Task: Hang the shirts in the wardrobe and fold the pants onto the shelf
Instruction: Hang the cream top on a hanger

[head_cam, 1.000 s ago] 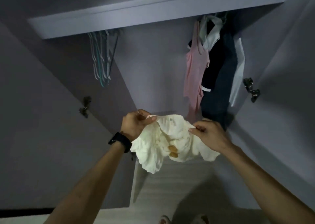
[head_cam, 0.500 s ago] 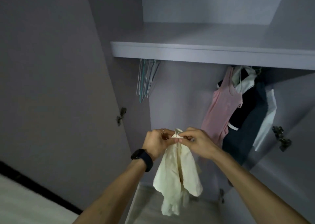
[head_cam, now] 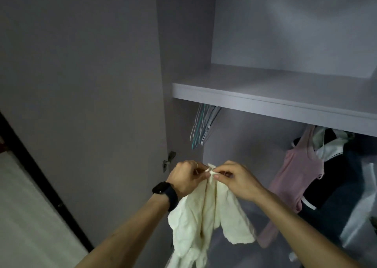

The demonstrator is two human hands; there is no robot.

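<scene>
A big grey wardrobe [head_cam: 285,33] fills most of the view. Its door [head_cam: 81,84] stands open on the left side of the frame, with a small metal hinge [head_cam: 169,160] on its inner edge near the middle. A wide grey shelf [head_cam: 265,102] runs across the upper right part. Under the shelf, a bunch of thin hangers [head_cam: 204,124] hangs close together, just above the hands. Far to the right, under the same shelf, a pink top [head_cam: 295,176] hangs beside some dark clothes [head_cam: 330,186] and a white piece [head_cam: 365,196] at the frame's right edge. A pale floor [head_cam: 30,216] shows in the lower left corner, past a dark strip at the bottom of the door.

The cream shirt [head_cam: 204,216] is in the lower middle of the frame, in front of the open wardrobe. It looks soft and wrinkled. It hangs down long and loose from the hands, with one short flap sticking out to the right. Its bottom runs off the lower edge of the frame.

The left hand [head_cam: 187,178] has curled fingers and pinches the top of the shirt. It wears a ring [head_cam: 196,164], and a black watch [head_cam: 165,192] sits on the wrist. The right hand [head_cam: 234,180] pinches the same top bit with thumb and fingers. The two hands nearly touch there.
</scene>
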